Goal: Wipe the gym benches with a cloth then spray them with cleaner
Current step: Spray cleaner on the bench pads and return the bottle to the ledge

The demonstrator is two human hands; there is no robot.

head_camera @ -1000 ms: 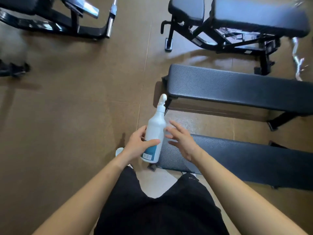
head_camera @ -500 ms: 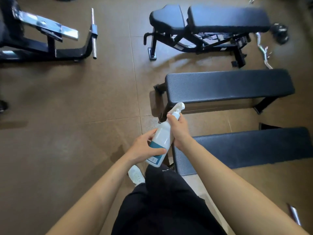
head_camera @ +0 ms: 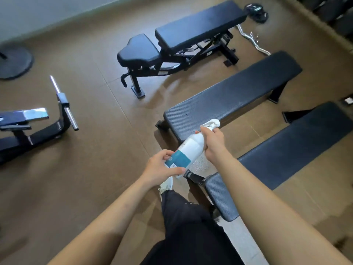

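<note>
A white spray bottle (head_camera: 188, 150) with a teal label lies tilted between my hands, nozzle pointing up and right. My left hand (head_camera: 159, 170) grips its base. My right hand (head_camera: 214, 143) is curled round its neck just below the white spray head (head_camera: 211, 123). The bottle hangs over the floor between two flat black benches: the middle bench (head_camera: 235, 96) beyond it and the near bench (head_camera: 286, 155) to the right. An adjustable black bench (head_camera: 187, 33) stands farther back. No cloth is in view.
A black machine frame with a chrome bar (head_camera: 65, 109) sits on the brown floor at left. A round black base (head_camera: 14, 62) lies far left. A curl bar (head_camera: 252, 40) and a weight plate (head_camera: 257, 11) lie at the back right. My legs and white shoe (head_camera: 166, 185) are below the bottle.
My right hand moved from open beside the bottle to gripping its neck. The bottle tilted further to the right, and my view swung left, showing more of the benches.
</note>
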